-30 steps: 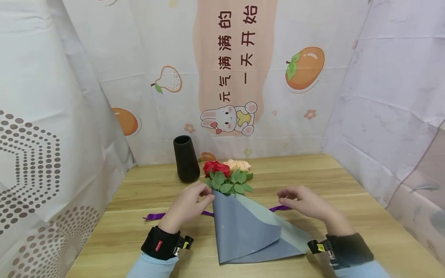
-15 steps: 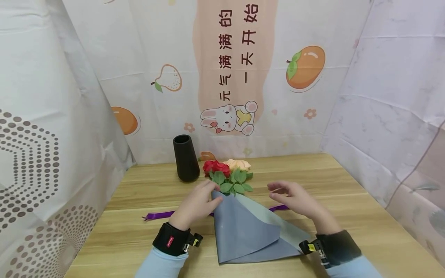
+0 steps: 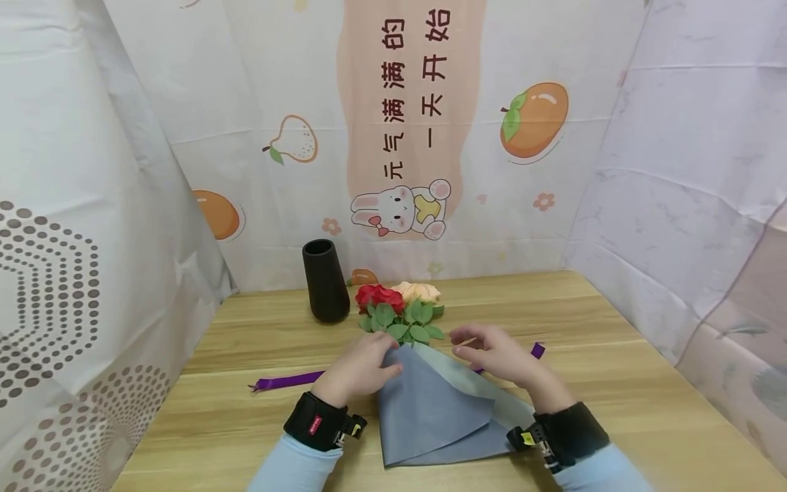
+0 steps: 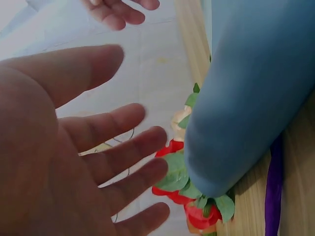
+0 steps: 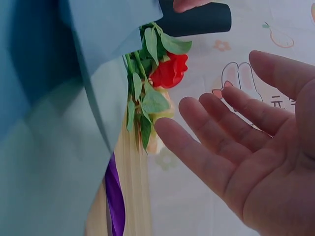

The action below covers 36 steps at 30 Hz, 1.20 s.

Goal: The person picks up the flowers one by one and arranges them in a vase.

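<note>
The hands are both unclenched and gripping nothing: the left hand (image 3: 363, 369) is poised at the upper left edge of the wrapping paper (image 3: 424, 410), and the right hand (image 3: 492, 352) is at the upper right side, fingers loosely bent and spread. In the wrist views, neither hand's fingers appear to touch the paper. The paper lies near the middle of the bench (image 3: 246, 348), its blue-grey left flap folded over to the right and its pale green side showing beyond. Out of its top come a red rose (image 3: 379, 298), a peach rose (image 3: 417, 292) and green leaves (image 3: 419, 333). A purple ribbon (image 3: 289, 380) shows on both sides and seems to run beneath the paper, though its middle is hidden. A black vase (image 3: 326, 283) stands behind, just left of the roses. The step in hand looks like wrapping the bouquet, with one side folded and the other not. The next move probably calls for the left hand to press the fold down while the right hand lifts the pale side across; otherwise the flap could spring back. Tying the ribbon would likely come after.
</note>
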{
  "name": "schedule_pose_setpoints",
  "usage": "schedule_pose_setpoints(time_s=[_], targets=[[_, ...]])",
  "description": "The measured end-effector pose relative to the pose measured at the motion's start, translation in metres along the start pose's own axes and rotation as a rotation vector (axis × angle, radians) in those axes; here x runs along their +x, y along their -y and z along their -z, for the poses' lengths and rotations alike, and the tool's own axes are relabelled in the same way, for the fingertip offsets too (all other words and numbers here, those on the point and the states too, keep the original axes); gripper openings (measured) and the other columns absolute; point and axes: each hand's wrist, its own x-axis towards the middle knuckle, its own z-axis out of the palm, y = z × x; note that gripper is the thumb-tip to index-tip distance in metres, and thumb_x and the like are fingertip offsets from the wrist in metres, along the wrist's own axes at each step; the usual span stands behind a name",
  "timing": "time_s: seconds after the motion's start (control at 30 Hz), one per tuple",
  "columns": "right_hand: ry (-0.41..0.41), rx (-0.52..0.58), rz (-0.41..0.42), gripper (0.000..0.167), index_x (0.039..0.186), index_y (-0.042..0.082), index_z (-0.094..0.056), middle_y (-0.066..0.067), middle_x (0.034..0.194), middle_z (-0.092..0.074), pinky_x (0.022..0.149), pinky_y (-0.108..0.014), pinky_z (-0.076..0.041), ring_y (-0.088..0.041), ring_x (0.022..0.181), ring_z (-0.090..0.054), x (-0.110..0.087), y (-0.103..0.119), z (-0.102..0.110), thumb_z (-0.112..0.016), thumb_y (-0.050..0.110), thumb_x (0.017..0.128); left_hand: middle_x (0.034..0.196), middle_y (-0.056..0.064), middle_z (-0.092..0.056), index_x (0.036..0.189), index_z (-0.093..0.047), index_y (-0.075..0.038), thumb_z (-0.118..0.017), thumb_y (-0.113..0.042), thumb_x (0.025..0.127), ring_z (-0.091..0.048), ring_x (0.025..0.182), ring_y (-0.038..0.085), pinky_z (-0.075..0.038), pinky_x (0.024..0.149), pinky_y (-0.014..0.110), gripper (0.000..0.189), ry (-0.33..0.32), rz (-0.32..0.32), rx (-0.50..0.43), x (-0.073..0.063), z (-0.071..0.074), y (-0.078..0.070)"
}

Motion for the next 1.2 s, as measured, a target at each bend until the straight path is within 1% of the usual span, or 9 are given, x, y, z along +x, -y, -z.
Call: schedule_pose_setpoints(time_s=[0.13,0.23,0.33,0.47,0.67,0.77,0.87,1.03,1.2], targets=[[-0.003,0.007,-0.035,0.040,0.133,0.001,-0.061,-0.020,0.127,-0.063,0.076,-0.048,-0.060,-0.037,0.109,-0.065,0.006,0.001,-0.007,-0.066,0.025,0.101,0.132,0.008,-0.061,0.128,-0.067,-0.006,-0.070,-0.034,0.097,-0.048,0.130,0.031,-0.039,0.110,0.053,0.042,0.040,0.014,0.048,0.002,-0.002,-0.004],[-0.013,0.009,-0.058,0.040,0.132,0.000,-0.062,-0.018,0.121,-0.066,0.073,-0.048,-0.060,-0.039,0.105,-0.065,0.009,0.000,-0.013,-0.067,0.025,0.101,0.132,0.008,-0.061,0.128,-0.068,-0.007,-0.070,-0.035,0.097,-0.049,0.131,0.029,-0.038,0.111,0.052,0.042,0.056,0.017,0.077,0.005,-0.004,-0.007],[-0.013,0.006,-0.076,0.040,0.130,-0.001,-0.063,-0.013,0.116,-0.067,0.071,-0.047,-0.060,-0.038,0.103,-0.065,0.012,-0.001,-0.018,-0.067,0.025,0.101,0.130,0.006,-0.062,0.127,-0.069,-0.009,-0.070,-0.036,0.096,-0.051,0.128,0.027,-0.039,0.111,0.051,0.041,0.076,0.014,0.109,0.010,-0.007,-0.008],[0.000,0.008,-0.096,0.041,0.130,-0.004,-0.062,-0.012,0.113,-0.066,0.069,-0.047,-0.060,-0.036,0.101,-0.065,0.014,-0.002,-0.023,-0.067,0.025,0.100,0.129,0.004,-0.063,0.126,-0.070,-0.011,-0.070,-0.039,0.096,-0.051,0.128,0.025,-0.037,0.113,0.051,0.041,0.099,0.009,0.150,0.016,-0.012,-0.009],[0.029,-0.014,-0.119,0.043,0.129,-0.006,-0.062,-0.012,0.113,-0.066,0.067,-0.045,-0.061,-0.029,0.097,-0.065,0.015,-0.003,-0.025,-0.068,0.024,0.099,0.131,0.004,-0.063,0.127,-0.070,-0.013,-0.070,-0.041,0.095,-0.051,0.131,0.025,-0.032,0.115,0.055,0.042,0.112,0.025,0.163,0.020,-0.014,-0.007],[0.048,-0.027,-0.128,0.042,0.128,-0.006,-0.062,-0.012,0.112,-0.066,0.065,-0.044,-0.060,-0.026,0.095,-0.065,0.014,-0.002,-0.026,-0.068,0.024,0.099,0.132,0.005,-0.062,0.127,-0.070,-0.012,-0.070,-0.039,0.096,-0.051,0.131,0.026,-0.031,0.115,0.056,0.042,0.110,0.030,0.166,0.021,-0.014,-0.006],[0.068,-0.043,-0.146,0.042,0.127,-0.006,-0.063,-0.010,0.109,-0.067,0.064,-0.042,-0.059,-0.025,0.092,-0.064,0.012,-0.002,-0.026,-0.068,0.024,0.099,0.130,0.005,-0.063,0.125,-0.071,-0.012,-0.071,-0.038,0.095,-0.052,0.128,0.028,-0.032,0.114,0.056,0.040,0.097,0.027,0.167,0.021,-0.012,-0.005],[0.082,-0.087,-0.178,0.046,0.129,-0.006,-0.063,-0.008,0.109,-0.068,0.064,-0.039,-0.058,-0.024,0.091,-0.065,0.011,-0.002,-0.027,-0.068,0.029,0.099,0.124,0.005,-0.066,0.122,-0.072,-0.010,-0.072,-0.035,0.095,-0.054,0.123,0.029,-0.037,0.109,0.054,0.037,0.049,0.022,0.162,0.020,-0.008,-0.004],[0.091,-0.138,-0.175,0.049,0.131,-0.006,-0.063,-0.007,0.107,-0.070,0.067,-0.039,-0.057,-0.023,0.086,-0.065,0.010,-0.003,-0.025,-0.065,0.033,0.101,0.122,0.006,-0.066,0.120,-0.072,-0.008,-0.072,-0.034,0.095,-0.056,0.123,0.030,-0.037,0.110,0.056,0.036,0.003,0.026,0.160,0.017,-0.004,0.001]])
